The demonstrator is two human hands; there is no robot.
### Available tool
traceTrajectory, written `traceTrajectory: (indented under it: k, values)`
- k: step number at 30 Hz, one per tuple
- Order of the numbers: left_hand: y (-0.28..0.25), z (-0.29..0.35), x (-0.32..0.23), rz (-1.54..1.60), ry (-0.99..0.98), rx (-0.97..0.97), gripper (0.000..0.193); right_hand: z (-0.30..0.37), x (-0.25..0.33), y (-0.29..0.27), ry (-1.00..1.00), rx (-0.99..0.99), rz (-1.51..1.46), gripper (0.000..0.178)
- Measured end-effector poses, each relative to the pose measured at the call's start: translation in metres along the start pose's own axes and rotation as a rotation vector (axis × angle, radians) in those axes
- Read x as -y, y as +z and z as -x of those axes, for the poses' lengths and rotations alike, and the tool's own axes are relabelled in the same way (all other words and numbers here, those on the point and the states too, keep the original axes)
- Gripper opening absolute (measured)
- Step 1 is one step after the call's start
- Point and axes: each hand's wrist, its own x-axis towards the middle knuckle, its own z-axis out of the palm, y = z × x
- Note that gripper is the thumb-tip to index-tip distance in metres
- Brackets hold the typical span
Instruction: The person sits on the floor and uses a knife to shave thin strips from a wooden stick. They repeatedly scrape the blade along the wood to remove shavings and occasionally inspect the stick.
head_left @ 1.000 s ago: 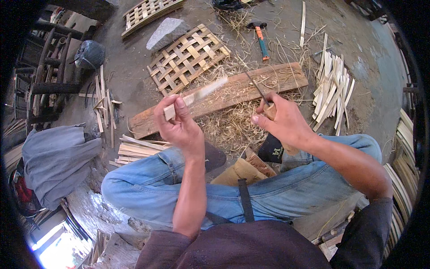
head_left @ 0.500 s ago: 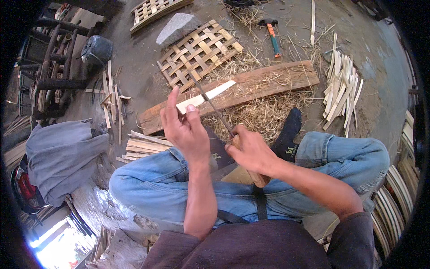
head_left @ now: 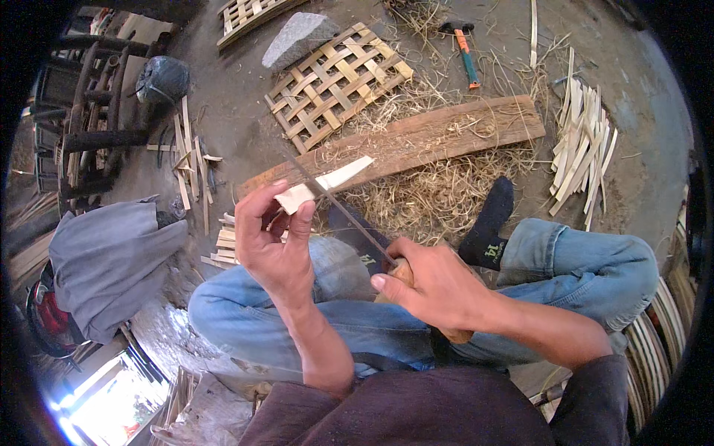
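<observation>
My left hand [head_left: 277, 249] pinches the near end of a pale bamboo strip [head_left: 346, 172] between thumb and fingers. The strip slants up and to the right, over a long wooden plank [head_left: 461, 134]. In my right hand [head_left: 442, 286] is a knife [head_left: 355, 220] with a long, narrow dark blade and a thick wooden handle, gripped firmly. Its blade crosses the strip just beyond my left fingertips, pointing far left. Whether the edge bites into the strip cannot be made out. Curly shavings [head_left: 424, 195] lie under and around the plank, close to my socked feet.
Beyond the plank lie a woven slat panel [head_left: 338, 83], a grey stone [head_left: 301, 39] and a hammer [head_left: 465, 58]. Loose pale strips [head_left: 584, 145] are heaped at right, with more strips [head_left: 225, 241] beside my left knee. A grey cloth [head_left: 111, 260] drapes at far left.
My left hand has moved back toward me and to the left, drawing the strip with it. The knife has also come nearer my body. The view has shifted slightly.
</observation>
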Motion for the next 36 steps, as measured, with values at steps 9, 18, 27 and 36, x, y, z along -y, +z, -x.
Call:
traceTrajectory:
  k: [9,18,27,36]
  values:
    - [0.002,0.001,0.006,0.017,0.032,0.017,0.039,-0.005,0.0,-0.014,0.02,0.116,-0.049,0.047]
    - [0.001,-0.001,0.007,0.018,0.027,0.004,0.038,-0.021,-0.02,-0.012,0.014,0.046,0.035,0.046]
    - [0.007,0.0,0.004,0.046,0.041,0.023,0.038,-0.019,-0.027,-0.009,-0.067,-0.002,0.046,0.045]
    - [0.015,0.005,-0.006,-0.029,0.06,0.079,0.039,-0.026,-0.044,-0.016,-0.018,-0.075,0.128,0.045]
